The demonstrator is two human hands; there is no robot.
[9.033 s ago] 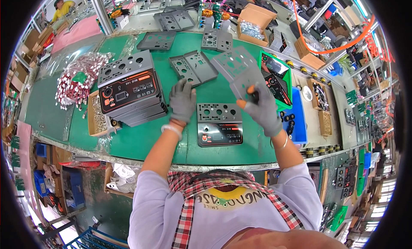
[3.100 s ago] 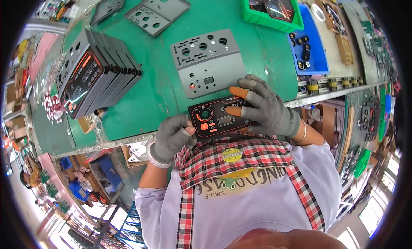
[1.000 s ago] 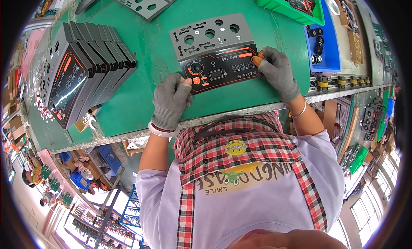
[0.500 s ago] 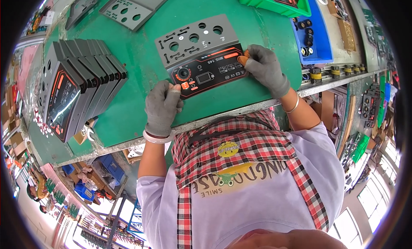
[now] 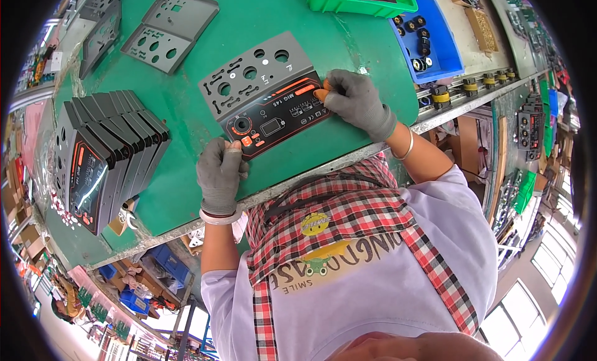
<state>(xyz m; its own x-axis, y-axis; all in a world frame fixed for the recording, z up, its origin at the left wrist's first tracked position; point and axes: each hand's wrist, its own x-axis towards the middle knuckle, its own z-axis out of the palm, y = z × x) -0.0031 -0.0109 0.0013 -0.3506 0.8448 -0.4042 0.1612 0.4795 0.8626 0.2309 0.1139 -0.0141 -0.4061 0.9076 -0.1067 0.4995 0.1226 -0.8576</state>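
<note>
Pressing the black-and-orange faceplate sticker (image 5: 277,115) onto the grey metal panel (image 5: 261,81) on the green bench (image 5: 186,174): left hand (image 5: 219,177) pins its near corner, right hand (image 5: 356,100) pinches the far end. Next, I'd judge, smoothing it flat and square. The blue tray (image 5: 435,37) holds black knobs (image 5: 418,44); the green tray (image 5: 360,0) holds another panel

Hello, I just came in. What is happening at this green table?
A person in grey gloves presses a black and orange label sheet onto a grey metal panel on the green table. The left hand holds its near-left corner, the right hand its right end. Panels with such labels stand stacked to the left.
</note>
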